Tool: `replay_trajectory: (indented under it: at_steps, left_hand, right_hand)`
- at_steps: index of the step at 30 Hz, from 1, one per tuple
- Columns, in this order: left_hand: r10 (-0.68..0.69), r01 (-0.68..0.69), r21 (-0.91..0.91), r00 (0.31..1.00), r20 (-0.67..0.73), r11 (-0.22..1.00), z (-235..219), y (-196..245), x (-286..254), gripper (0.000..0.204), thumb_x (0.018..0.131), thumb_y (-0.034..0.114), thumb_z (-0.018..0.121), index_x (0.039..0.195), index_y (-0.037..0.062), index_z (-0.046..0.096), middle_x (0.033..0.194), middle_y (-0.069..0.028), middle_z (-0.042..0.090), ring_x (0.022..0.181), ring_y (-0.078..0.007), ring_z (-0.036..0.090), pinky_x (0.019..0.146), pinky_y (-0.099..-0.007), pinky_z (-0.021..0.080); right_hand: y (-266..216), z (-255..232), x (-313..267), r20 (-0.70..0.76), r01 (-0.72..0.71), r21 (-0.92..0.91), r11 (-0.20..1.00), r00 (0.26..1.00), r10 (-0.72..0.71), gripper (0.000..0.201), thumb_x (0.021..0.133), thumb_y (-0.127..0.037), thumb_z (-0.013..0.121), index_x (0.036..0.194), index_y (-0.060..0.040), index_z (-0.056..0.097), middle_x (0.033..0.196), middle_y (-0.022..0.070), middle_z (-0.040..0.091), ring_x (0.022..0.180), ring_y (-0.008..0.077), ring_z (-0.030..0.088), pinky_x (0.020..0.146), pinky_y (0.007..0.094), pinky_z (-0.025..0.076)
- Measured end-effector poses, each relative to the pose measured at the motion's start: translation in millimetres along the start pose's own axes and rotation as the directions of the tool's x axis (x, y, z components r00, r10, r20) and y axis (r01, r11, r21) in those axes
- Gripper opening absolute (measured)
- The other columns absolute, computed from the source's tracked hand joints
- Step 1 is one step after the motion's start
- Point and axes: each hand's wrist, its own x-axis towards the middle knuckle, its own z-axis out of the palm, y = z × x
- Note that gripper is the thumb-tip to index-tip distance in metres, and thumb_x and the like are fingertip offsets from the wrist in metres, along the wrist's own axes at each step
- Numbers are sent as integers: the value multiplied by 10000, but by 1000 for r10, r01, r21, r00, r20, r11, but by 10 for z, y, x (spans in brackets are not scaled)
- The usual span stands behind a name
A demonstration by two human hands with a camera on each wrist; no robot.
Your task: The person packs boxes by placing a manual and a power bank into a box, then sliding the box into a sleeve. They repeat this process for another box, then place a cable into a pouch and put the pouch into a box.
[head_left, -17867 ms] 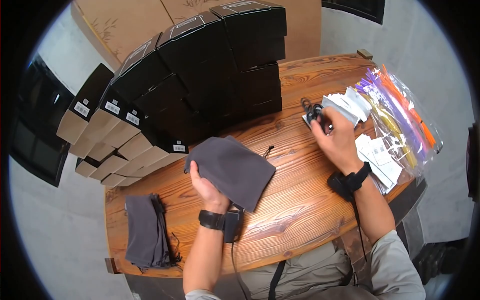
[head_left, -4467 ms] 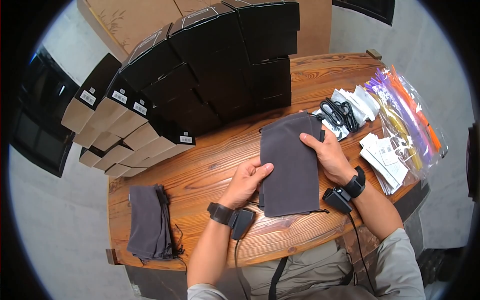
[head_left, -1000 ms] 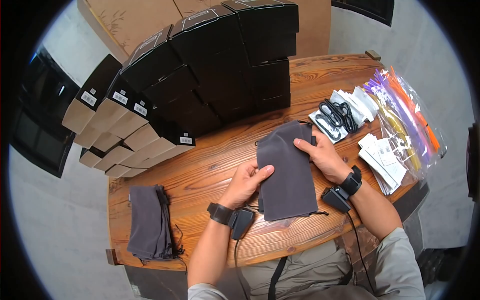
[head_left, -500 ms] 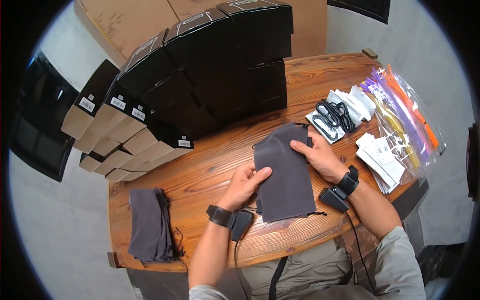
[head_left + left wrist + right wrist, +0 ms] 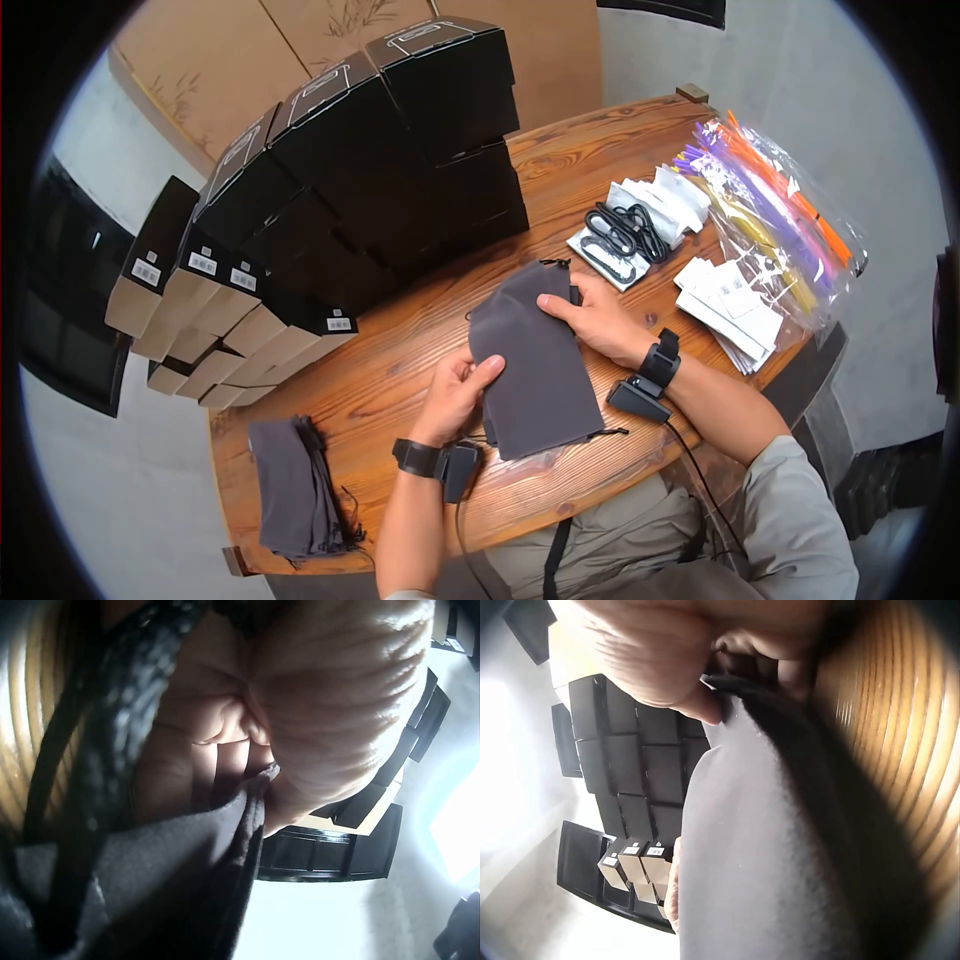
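A dark grey cloth pouch (image 5: 535, 370) with black drawstrings is held between both hands above the table's front part. The left hand (image 5: 450, 392) pinches its left edge, thumb on top and fingers beneath. At the pouch's upper right edge, the right hand (image 5: 600, 322) grips it, thumb lying on the cloth. In the left wrist view the left hand (image 5: 300, 705) has the cloth (image 5: 180, 862) between thumb and curled fingers. The right wrist view has the right hand (image 5: 682, 656) pinching the cloth's edge (image 5: 742, 825).
Black boxes (image 5: 400, 150) are stacked at the back left. More grey pouches (image 5: 290, 490) lie at front left. On the right are coiled black cables (image 5: 625, 232) on silvery packets, white cards (image 5: 730, 310) and a clear bag of coloured strips (image 5: 770, 210).
The head view has shifted, so the table and boxes sit further left and tilted. Since the earliest frame, the right hand has let go of the cables and taken hold of the pouch.
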Motion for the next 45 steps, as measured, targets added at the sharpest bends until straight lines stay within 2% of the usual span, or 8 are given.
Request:
replay_trajectory:
  at_steps: [7,11,12,14,17,24,35,45]
  left_hand:
    - [18,-18,-23,1000,-1,1000,19,-6,13,247,949,145,615,1139,-12,606,1006,-61,689,843,-86,645,747,-210,519]
    - [-16,16,1,1000,4,1000,-35,-49,23,238,947,173,626,1122,12,616,912,-23,686,691,-38,611,576,-163,476]
    - [-19,19,24,1000,15,1000,-38,-35,17,238,947,182,628,1119,18,617,888,-14,682,657,-29,597,538,-155,459]
    - [1,0,108,1000,-6,994,-35,-23,18,249,951,219,627,1118,35,620,816,11,664,572,-22,566,467,-148,441]
    - [-61,61,110,998,-9,992,-45,-15,30,264,932,264,652,1079,47,622,817,20,646,611,-33,576,495,-156,452]
    - [-28,31,-25,996,88,999,-11,97,3,426,969,219,595,1328,8,507,773,42,624,579,-11,583,463,-129,485]
    - [-26,31,-48,994,109,998,-30,105,23,428,977,213,576,1338,9,473,807,13,666,610,-27,622,465,-144,498]
    - [-31,35,-34,993,110,999,-90,36,63,500,978,196,573,1411,14,403,855,-18,683,626,-50,638,478,-158,513]
  right_hand:
    - [103,-56,72,-43,23,-46,999,999,-25,236,938,-183,621,1035,30,646,900,67,689,794,105,649,671,238,524]
    - [257,-108,217,-79,142,-108,984,985,-151,238,932,-210,638,993,19,665,865,52,688,775,99,638,652,236,509]
    - [221,-118,195,-48,122,-93,988,991,-127,242,944,-183,635,1083,14,651,956,13,676,836,69,606,746,220,502]
    - [180,-106,196,-34,176,-66,982,983,-178,237,946,-184,634,1084,8,651,978,20,671,868,78,602,772,231,497]
    - [132,-108,220,-42,209,-73,975,976,-212,246,942,-175,638,1102,12,642,1005,25,667,905,85,596,811,238,487]
    - [135,-110,282,-92,195,-63,979,975,-200,256,939,-155,632,1117,29,620,1037,58,665,911,110,603,826,241,483]
    - [90,-112,294,-80,195,-119,974,976,-205,360,932,-112,623,1254,19,531,1123,80,630,1012,141,582,911,262,458]
    - [107,-120,335,-46,204,-4,979,978,-204,470,937,-31,570,1374,-5,399,1214,106,571,1109,165,548,976,277,435]
